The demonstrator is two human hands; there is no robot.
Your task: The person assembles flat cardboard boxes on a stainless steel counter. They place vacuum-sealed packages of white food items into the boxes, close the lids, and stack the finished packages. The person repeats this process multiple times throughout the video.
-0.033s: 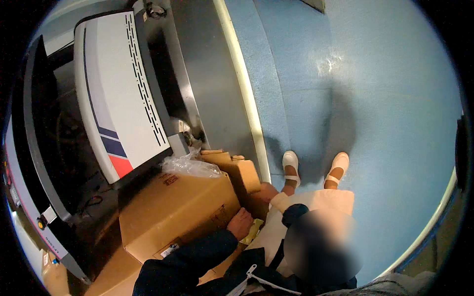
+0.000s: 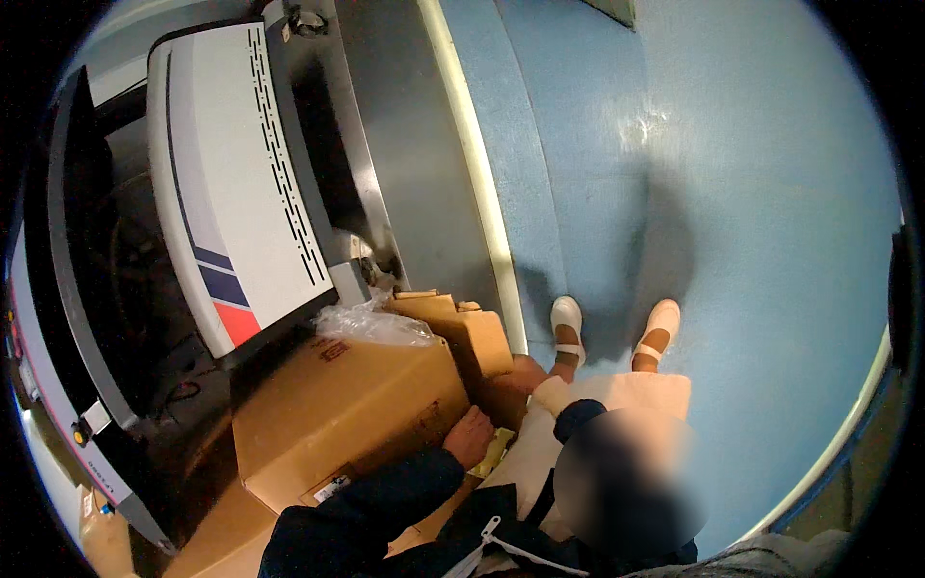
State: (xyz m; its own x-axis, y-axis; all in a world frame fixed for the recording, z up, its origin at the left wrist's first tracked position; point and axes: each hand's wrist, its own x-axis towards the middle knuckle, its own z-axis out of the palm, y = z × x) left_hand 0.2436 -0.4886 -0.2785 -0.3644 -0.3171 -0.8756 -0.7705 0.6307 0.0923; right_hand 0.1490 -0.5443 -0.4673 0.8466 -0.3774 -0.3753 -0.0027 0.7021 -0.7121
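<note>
My left hand [image 2: 469, 436], at the end of a dark sleeve, is curled at the edge of a large brown cardboard box [image 2: 337, 414]. Its fingertips are turned down and hidden, so what they grip cannot be made out. Just beside it lies a crumpled yellowish piece [image 2: 496, 451]. Farther over, my right hand [image 2: 527, 374] shows only in part, past a pale cuff. Its fingers are out of sight by an upright cardboard flap [image 2: 472, 337]. Clear plastic film [image 2: 378, 323] rests at the box's far corner.
A white machine cover [image 2: 236, 183] with dark slots stands at the left, beside a grey metal panel [image 2: 414, 144]. A pale raised edge [image 2: 477, 173] separates it from the blue floor [image 2: 771, 212]. My two pale strapped shoes [image 2: 567, 323] stand there. A blurred patch hides part of the lower right.
</note>
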